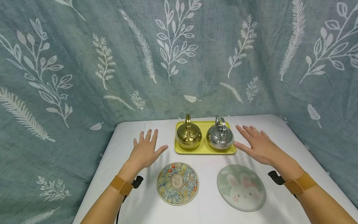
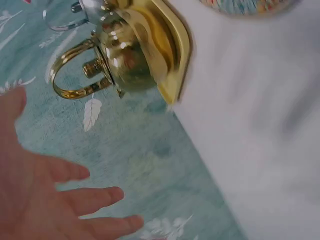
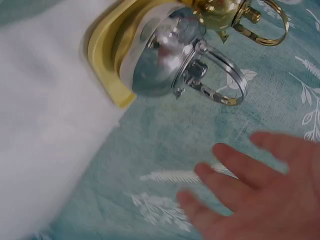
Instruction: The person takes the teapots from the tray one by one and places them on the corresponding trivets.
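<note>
A gold kettle (image 1: 188, 133) and a silver kettle (image 1: 220, 136) stand side by side on a yellow tray (image 1: 205, 150) at the back of the white table. My left hand (image 1: 145, 149) hovers open, fingers spread, left of the tray and holds nothing. My right hand (image 1: 255, 143) hovers open just right of the silver kettle, also empty. In the left wrist view the gold kettle (image 2: 122, 57) and tray (image 2: 172, 60) lie beyond my spread left hand (image 2: 60, 200). In the right wrist view the silver kettle (image 3: 165, 55) sits ahead of my right hand (image 3: 250, 195).
Two round mats lie on the near half of the table: a floral one (image 1: 177, 183) at centre and a pale green rabbit one (image 1: 241, 187) to its right. A teal leaf-print cloth (image 1: 179, 56) hangs behind and beside the table (image 1: 205, 205).
</note>
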A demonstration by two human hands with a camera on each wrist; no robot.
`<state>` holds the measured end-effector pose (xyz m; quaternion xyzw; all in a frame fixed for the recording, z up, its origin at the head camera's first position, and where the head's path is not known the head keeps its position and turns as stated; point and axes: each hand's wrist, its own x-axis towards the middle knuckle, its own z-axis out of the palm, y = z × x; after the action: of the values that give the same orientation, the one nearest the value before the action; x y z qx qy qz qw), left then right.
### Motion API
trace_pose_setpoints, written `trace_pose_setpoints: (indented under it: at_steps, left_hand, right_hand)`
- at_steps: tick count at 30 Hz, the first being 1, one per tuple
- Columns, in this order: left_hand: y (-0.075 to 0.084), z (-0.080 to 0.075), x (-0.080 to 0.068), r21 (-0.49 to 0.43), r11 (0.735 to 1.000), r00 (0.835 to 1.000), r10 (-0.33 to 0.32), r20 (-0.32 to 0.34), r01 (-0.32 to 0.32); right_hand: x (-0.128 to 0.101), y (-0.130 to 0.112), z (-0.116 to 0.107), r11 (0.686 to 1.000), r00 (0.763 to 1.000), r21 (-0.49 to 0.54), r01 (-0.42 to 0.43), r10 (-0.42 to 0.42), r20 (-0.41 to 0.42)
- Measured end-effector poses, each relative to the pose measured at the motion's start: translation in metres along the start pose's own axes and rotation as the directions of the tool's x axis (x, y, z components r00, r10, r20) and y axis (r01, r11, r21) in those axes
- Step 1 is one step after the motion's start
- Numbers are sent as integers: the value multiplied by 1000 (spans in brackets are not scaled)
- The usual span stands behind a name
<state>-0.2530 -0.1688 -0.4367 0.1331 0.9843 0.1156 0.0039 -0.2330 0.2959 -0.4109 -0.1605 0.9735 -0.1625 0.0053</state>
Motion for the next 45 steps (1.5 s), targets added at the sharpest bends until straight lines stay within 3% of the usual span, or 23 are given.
trace_pose_setpoints:
  at_steps: [2,5,10,20,26,29,33,39,45]
  left_hand:
    - [-2,2,3,-117,993,1000,7,-28,-10]
    - [-6,5,9,-286,958,998,-16,-55,-1]
    - [-15,15,19,-437,899,994,-82,-71,43]
    - [-29,50,46,-603,791,993,-118,21,107]
    - [-26,66,67,-676,721,988,-123,93,153]
    - [-24,71,77,-690,703,985,-122,125,174]
    - [-23,79,87,-677,714,983,-117,139,180]
    - [-16,85,96,-616,775,989,-81,126,142]
    - [-8,93,102,-617,770,984,-81,158,163]
  right_hand:
    - [3,1,-2,995,998,95,-13,19,-56]
    - [6,5,-4,971,989,237,-39,70,-126]
    - [11,11,-8,950,979,303,-71,124,-160]
    - [29,17,-3,917,977,377,-127,181,-112]
    - [46,21,-1,904,983,410,-118,164,-79]
    - [53,21,-1,895,984,431,-114,161,-73]
    - [58,21,0,892,983,435,-121,169,-74]
    - [63,20,1,874,980,464,-141,189,-59]
    - [75,16,1,825,974,538,-174,224,-29]
